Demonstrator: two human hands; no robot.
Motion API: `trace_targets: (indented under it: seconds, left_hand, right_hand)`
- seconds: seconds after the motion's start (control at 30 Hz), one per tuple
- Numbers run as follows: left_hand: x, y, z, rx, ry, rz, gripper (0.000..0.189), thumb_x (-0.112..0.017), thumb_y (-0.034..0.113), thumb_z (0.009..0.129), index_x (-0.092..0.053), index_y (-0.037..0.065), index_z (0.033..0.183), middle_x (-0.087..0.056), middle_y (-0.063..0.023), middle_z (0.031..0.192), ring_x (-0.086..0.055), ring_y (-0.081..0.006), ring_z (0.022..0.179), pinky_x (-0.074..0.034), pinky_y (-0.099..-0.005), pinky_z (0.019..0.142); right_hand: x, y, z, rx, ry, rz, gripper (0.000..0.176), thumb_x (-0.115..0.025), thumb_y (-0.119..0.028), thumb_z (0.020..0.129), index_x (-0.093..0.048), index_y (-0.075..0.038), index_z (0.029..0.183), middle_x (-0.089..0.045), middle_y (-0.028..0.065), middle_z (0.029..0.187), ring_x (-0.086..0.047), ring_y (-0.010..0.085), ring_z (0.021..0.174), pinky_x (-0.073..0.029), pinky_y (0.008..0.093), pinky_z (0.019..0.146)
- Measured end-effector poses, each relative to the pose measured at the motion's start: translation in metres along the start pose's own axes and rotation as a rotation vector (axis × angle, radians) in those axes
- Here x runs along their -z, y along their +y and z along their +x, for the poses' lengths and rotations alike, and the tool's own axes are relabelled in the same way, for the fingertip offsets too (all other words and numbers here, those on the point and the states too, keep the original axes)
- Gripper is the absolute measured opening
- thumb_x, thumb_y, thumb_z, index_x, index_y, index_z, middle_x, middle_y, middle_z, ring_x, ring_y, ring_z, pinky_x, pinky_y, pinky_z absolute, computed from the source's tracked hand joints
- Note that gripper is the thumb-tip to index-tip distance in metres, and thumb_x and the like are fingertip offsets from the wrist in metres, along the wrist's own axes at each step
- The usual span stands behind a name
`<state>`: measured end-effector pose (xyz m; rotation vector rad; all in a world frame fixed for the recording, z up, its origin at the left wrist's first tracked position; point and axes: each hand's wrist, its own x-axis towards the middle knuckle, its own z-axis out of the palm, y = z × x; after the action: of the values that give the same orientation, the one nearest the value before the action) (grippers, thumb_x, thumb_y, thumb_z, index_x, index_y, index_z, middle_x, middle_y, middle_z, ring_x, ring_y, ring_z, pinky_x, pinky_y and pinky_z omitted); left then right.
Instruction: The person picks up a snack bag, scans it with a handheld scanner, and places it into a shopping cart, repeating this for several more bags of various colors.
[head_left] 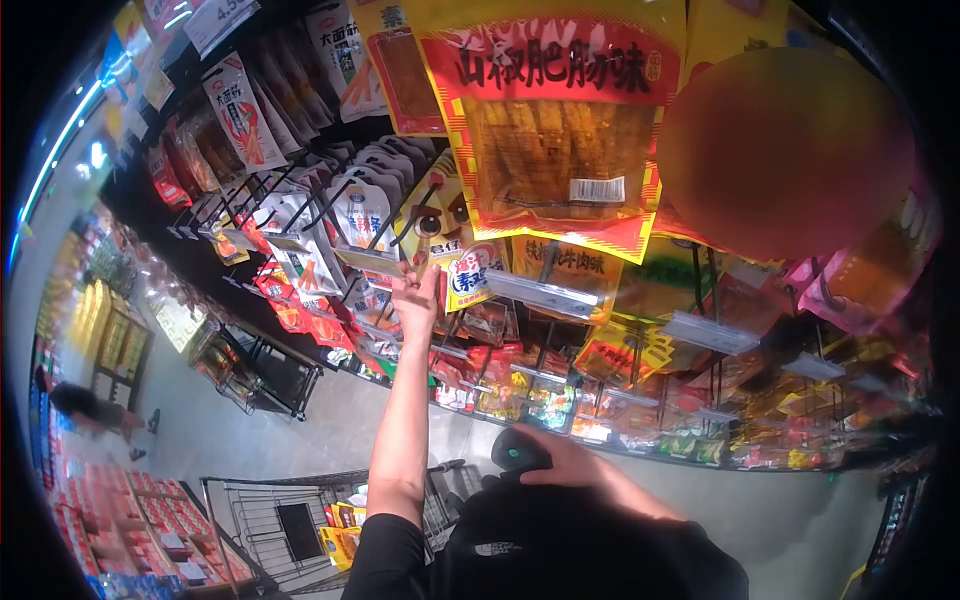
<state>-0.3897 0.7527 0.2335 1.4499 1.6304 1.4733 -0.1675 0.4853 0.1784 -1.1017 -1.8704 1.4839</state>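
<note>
My left hand is raised to the snack rack, its visible fingers stretched out and apart. Its fingertips are right at the lower edge of a yellow snack bag with a cartoon face, near the price-tag holders. Just to its right hangs a smaller white-and-yellow pack. Low in front of my body, my right hand is closed around a black rounded object with a green dot; its kind does not show.
A large red-and-yellow snack bag hangs close overhead. Metal hooks hold several white packs at left. Below stands a wire shopping cart with yellow packages inside. A person is in the aisle at far left.
</note>
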Motion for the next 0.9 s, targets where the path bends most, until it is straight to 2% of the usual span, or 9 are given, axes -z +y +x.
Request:
trace_targets:
  seconds: [0.1, 0.17, 0.3, 0.37, 0.5, 0.57, 0.7, 0.8, 0.9]
  left_hand:
    - [-0.001, 0.003, -0.015, -0.053, 0.099, -0.059, 0.02, -0.068, 0.012, 0.091, -0.064, -0.004, 0.103, -0.066, -0.0047, 0.09, -0.057, -0.0095, 0.082, -0.046, -0.0271, 0.071]
    - [-0.001, 0.006, -0.022, -0.22, 0.126, -0.351, 0.018, -0.064, 0.014, 0.095, -0.063, -0.002, 0.102, -0.062, -0.0032, 0.084, -0.054, -0.0102, 0.076, -0.045, -0.0282, 0.07]
    - [0.029, -0.024, -0.024, -0.107, 0.046, -0.046, 0.026, -0.055, 0.022, 0.101, -0.064, -0.001, 0.107, -0.065, -0.0065, 0.086, -0.056, -0.0107, 0.077, -0.046, -0.0273, 0.072]
    - [0.05, 0.002, -0.044, 0.0, 0.043, -0.168, 0.03, -0.05, 0.025, 0.103, -0.066, 0.0, 0.104, -0.063, 0.0002, 0.079, -0.051, -0.0081, 0.068, -0.045, -0.0273, 0.064]
    - [0.103, 0.018, -0.085, 0.104, 0.09, -0.372, 0.03, -0.053, 0.022, 0.102, -0.065, -0.003, 0.114, -0.069, -0.0028, 0.096, -0.059, -0.0054, 0.082, -0.049, -0.0225, 0.072]
    - [0.13, 0.031, -0.108, 0.154, 0.114, -0.258, 0.029, -0.055, 0.021, 0.102, -0.065, -0.003, 0.114, -0.069, -0.0033, 0.096, -0.059, -0.0063, 0.082, -0.049, -0.0234, 0.073]
    - [0.164, 0.018, -0.139, 0.221, 0.147, -0.238, 0.029, -0.055, 0.02, 0.101, -0.063, -0.005, 0.115, -0.069, -0.0073, 0.102, -0.062, -0.0093, 0.087, -0.051, -0.026, 0.077]
    - [0.177, -0.013, -0.155, 0.252, 0.192, -0.559, 0.029, -0.053, 0.017, 0.102, -0.059, -0.006, 0.118, -0.069, -0.0116, 0.108, -0.065, -0.0134, 0.092, -0.053, -0.0289, 0.081]
    - [0.193, -0.042, -0.165, 0.47, 0.246, -0.548, 0.023, -0.049, 0.013, 0.101, -0.06, -0.002, 0.115, -0.068, -0.0095, 0.106, -0.065, -0.0155, 0.089, -0.051, -0.0313, 0.085]
  right_hand:
    - [0.006, 0.001, -0.002, -0.002, -0.028, -0.031, 0.094, -0.075, -0.048, 0.081, -0.029, -0.004, 0.15, -0.042, 0.0236, 0.148, -0.045, 0.0339, 0.134, -0.038, 0.0405, 0.109]
    - [0.01, 0.0, -0.001, 0.008, -0.051, -0.075, 0.093, -0.074, -0.048, 0.082, -0.029, -0.004, 0.15, -0.042, 0.0234, 0.148, -0.044, 0.034, 0.135, -0.037, 0.0403, 0.11]
    - [0.021, -0.011, 0.002, 0.04, -0.136, -0.054, 0.092, -0.074, -0.048, 0.083, -0.029, -0.004, 0.15, -0.04, 0.0228, 0.149, -0.041, 0.0336, 0.137, -0.034, 0.0401, 0.112]
    - [0.027, -0.012, 0.002, 0.05, -0.184, -0.054, 0.091, -0.074, -0.047, 0.083, -0.029, -0.004, 0.15, -0.04, 0.0224, 0.149, -0.041, 0.0331, 0.138, -0.033, 0.0398, 0.113]
    - [0.038, -0.013, 0.004, 0.084, -0.252, 0.032, 0.093, -0.077, -0.041, 0.082, -0.027, -0.004, 0.151, -0.04, 0.0211, 0.149, -0.04, 0.0312, 0.139, -0.031, 0.0395, 0.114]
    - [0.043, -0.016, 0.006, 0.066, -0.327, 0.129, 0.095, -0.078, -0.038, 0.081, -0.026, -0.003, 0.152, -0.038, 0.0198, 0.151, -0.037, 0.0284, 0.14, -0.03, 0.0387, 0.115]
    - [0.048, -0.018, 0.015, 0.146, -0.426, 0.197, 0.097, -0.082, -0.028, 0.078, -0.025, -0.005, 0.153, -0.042, 0.0168, 0.148, -0.04, 0.0241, 0.137, -0.029, 0.0356, 0.114]
    - [0.054, -0.029, 0.018, 0.118, -0.452, 0.275, 0.1, -0.082, -0.024, 0.075, -0.024, -0.001, 0.153, -0.041, 0.0149, 0.148, -0.04, 0.022, 0.136, -0.027, 0.0342, 0.115]
    - [0.046, -0.037, 0.024, 0.069, -0.389, 0.423, 0.095, -0.082, -0.031, 0.076, -0.031, -0.002, 0.151, -0.038, 0.0156, 0.152, -0.035, 0.0246, 0.142, -0.026, 0.036, 0.116]
